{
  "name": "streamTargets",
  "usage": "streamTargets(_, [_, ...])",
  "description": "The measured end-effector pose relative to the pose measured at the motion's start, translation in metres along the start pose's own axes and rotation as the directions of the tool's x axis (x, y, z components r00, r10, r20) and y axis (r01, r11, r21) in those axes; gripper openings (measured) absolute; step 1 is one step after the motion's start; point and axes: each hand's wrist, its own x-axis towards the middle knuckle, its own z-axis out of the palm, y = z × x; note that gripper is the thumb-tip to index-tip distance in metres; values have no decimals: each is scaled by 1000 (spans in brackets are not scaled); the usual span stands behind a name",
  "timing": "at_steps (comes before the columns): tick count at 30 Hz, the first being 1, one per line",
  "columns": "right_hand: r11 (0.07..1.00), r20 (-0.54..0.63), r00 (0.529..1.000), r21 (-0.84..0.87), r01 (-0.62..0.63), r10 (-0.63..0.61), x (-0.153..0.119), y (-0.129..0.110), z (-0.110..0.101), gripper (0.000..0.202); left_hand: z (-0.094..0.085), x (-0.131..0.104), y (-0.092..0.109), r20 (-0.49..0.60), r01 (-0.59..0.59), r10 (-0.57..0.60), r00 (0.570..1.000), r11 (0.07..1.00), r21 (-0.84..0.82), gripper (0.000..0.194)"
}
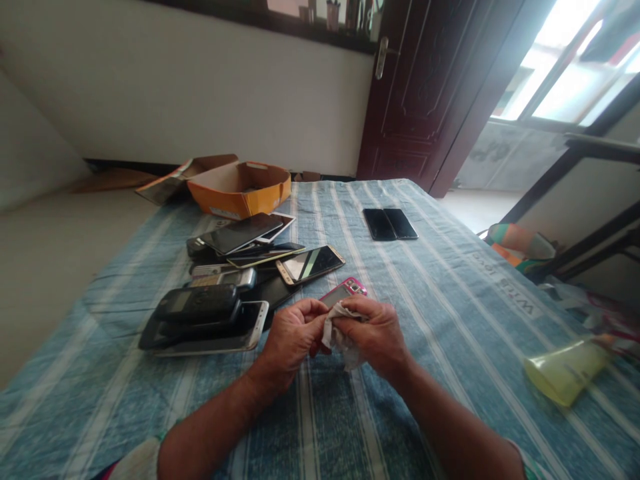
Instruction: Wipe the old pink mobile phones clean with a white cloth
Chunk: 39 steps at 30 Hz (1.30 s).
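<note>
A mobile phone with a pink edge (345, 291) shows just beyond my fingers, its back and camera facing up and its near end hidden by my hands. My left hand (295, 333) is closed at the phone's near left end, thumb and forefinger pinched together; the exact hold is partly covered. Bunched in my right hand (377, 333) is a crumpled whitish cloth or tissue (345, 343), pressed close to the left fingertips. Left of my hands lies a loose pile of mobile phones, among them a gold-edged phone (311, 265) and a thick black phone (197, 305).
An open orange cardboard box (245, 203) stands at the table's far left. Two dark phones (390, 225) lie side by side at the far right. A translucent yellow object (567, 373) is near the right edge. Striped blue cloth (450, 320) covers the table.
</note>
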Motion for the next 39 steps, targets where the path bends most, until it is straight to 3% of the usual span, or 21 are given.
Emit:
streamTargets(5, [994,-121,993,-106,-30,17,5,8,-5,7,0,-5,1,1,-225,230,973,951,214,19])
streamTargets(9, [983,-115,992,-180,26,-47,6,10,-4,6,-2,-4,-1,55,-303,299,953,924,234,20])
streamTargets(11, [987,-81,996,-160,20,-33,5,7,-4,6,-3,-2,-3,84,-286,274,958,938,196,20])
streamTargets(14, [994,35,995,40,-99,98,4,2,-5,11,-5,2,-5,99,-183,170,981,973,141,21])
streamTargets(19, [887,200,947,344,-307,250,4,1,-8,24,-8,8,-7,70,-41,40,997,999,14,25])
streamTargets(23, [823,192,930,433,-367,314,6,2,-10,27,-9,10,-8,75,-53,51,996,998,28,27])
streamTargets(28, [840,152,938,417,-347,312,6,3,-9,27,-10,10,-7,16,-147,147,989,977,156,24])
streamTargets(31, [920,62,967,299,-254,247,6,5,-8,23,-11,7,-5,-41,-330,363,931,884,330,20])
streamTargets(34, [988,-61,990,94,-123,129,6,5,-7,18,-11,3,-5,7,-518,610,793,667,536,22])
streamTargets(36, [998,-95,993,-10,-66,65,5,4,-5,15,-10,0,-6,84,-589,690,719,541,600,27])
streamTargets(39, [997,-82,996,-73,-33,27,3,2,-2,12,-8,-2,-8,177,-634,716,676,441,635,27])
